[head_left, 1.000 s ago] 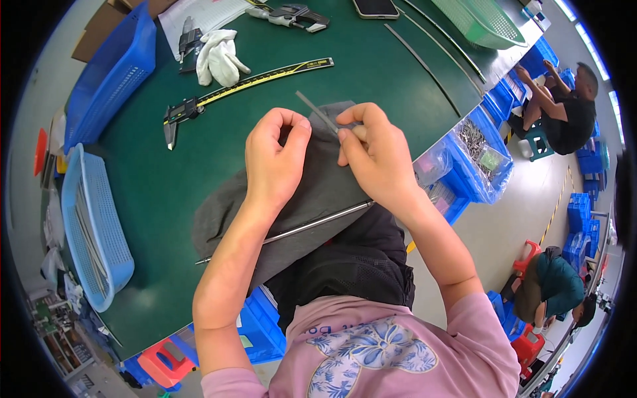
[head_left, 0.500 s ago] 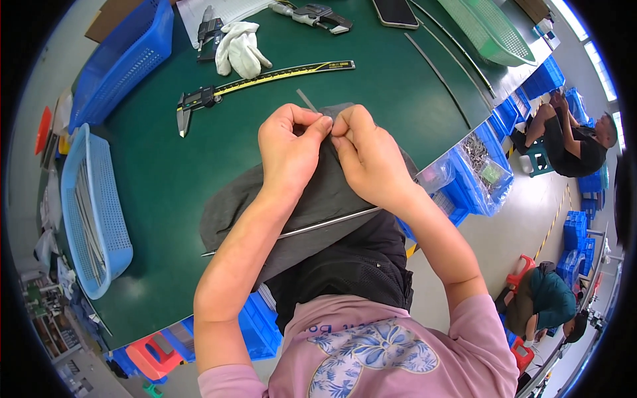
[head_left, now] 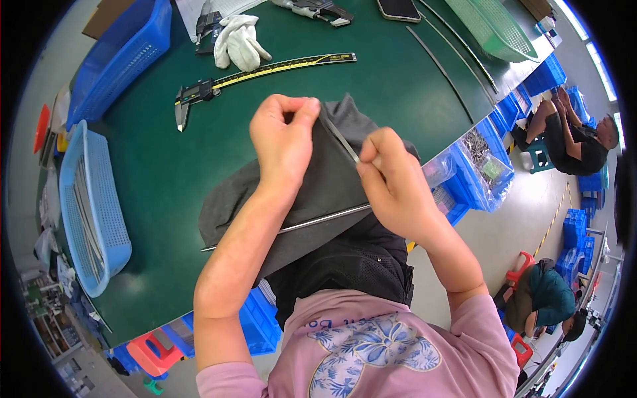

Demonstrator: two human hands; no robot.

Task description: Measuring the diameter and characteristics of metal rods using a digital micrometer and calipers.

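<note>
A dark grey cloth (head_left: 292, 205) is draped over the near table edge and my lap. My left hand (head_left: 285, 136) pinches a raised fold of this cloth. In my right hand (head_left: 395, 176) is one end of a thin flat metal strip (head_left: 342, 140), which slants up toward the left fingertips; whether its far end sits inside the fold I cannot tell. Across the cloth, beneath both forearms, lies a thin metal rod (head_left: 318, 221). Beyond my hands a digital caliper (head_left: 206, 90) rests on the green table.
White gloves (head_left: 240, 45), a micrometer (head_left: 318, 10) and a phone (head_left: 399, 8) lie at the back. Long strips (head_left: 441, 73) are at the far right. At left a light blue basket (head_left: 119, 232) holds rods. Blue bins (head_left: 488, 189) stand right, with co-workers (head_left: 584, 146) beyond.
My right hand has moved right and toward me, away from the left, drawing the strip along. The strip now spans the gap between both hands. The cloth's fold has lifted.
</note>
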